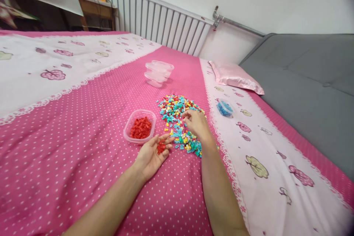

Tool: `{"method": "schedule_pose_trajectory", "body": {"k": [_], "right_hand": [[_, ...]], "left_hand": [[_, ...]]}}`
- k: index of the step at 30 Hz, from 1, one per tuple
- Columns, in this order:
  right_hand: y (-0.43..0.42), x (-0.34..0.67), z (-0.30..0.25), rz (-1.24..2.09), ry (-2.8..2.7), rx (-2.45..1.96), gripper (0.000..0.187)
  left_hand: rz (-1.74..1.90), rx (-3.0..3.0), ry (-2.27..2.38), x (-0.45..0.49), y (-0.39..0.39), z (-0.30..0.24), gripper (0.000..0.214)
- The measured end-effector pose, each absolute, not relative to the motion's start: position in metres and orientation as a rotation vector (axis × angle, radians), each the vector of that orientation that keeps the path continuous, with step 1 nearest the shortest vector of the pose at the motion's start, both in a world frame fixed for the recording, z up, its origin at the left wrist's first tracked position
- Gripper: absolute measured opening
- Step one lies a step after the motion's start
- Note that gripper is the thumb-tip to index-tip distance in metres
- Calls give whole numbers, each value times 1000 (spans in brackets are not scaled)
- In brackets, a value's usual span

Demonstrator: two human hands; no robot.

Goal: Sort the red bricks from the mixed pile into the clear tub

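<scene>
My left hand (152, 155) lies palm up, its cupped fingers holding several small red toy bricks (161, 146). Just beyond it stands a clear plastic box (126, 136) with more red bricks (141, 128) inside. To the right spreads a loose pile of mixed toy bricks (177, 107) in blue, green, yellow, red and pink. Over the middle of that pile my right hand (195, 122) reaches down with thumb and fingers drawn together. Whatever may be between its fingertips is too small to make out.
Stacked clear containers (159, 72) sit farther back on the pink dotted bedspread (110, 99). A lidded box of blue bricks (225, 108) rests on the right, below a pink pillow (235, 77). The grey padded headboard (309, 81) borders the right side; a barred railing (160, 14) runs behind.
</scene>
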State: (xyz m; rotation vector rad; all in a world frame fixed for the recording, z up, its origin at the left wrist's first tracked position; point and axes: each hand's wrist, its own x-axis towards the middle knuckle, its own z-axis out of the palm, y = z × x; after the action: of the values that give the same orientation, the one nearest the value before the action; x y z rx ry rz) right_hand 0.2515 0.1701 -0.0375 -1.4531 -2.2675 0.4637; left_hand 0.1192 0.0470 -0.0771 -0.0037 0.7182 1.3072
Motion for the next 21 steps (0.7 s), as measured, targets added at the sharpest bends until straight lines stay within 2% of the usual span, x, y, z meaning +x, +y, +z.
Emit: {"method": "schedule_pose_trajectory", "body": {"k": [11, 21], "right_hand": [[179, 227, -74, 276, -2373, -1719, 22], [185, 243, -70, 392, -2285, -1595, 14]], "left_hand": [[1315, 12, 727, 119, 48, -81, 26], [1312, -4, 727, 120, 46, -76, 26]]}}
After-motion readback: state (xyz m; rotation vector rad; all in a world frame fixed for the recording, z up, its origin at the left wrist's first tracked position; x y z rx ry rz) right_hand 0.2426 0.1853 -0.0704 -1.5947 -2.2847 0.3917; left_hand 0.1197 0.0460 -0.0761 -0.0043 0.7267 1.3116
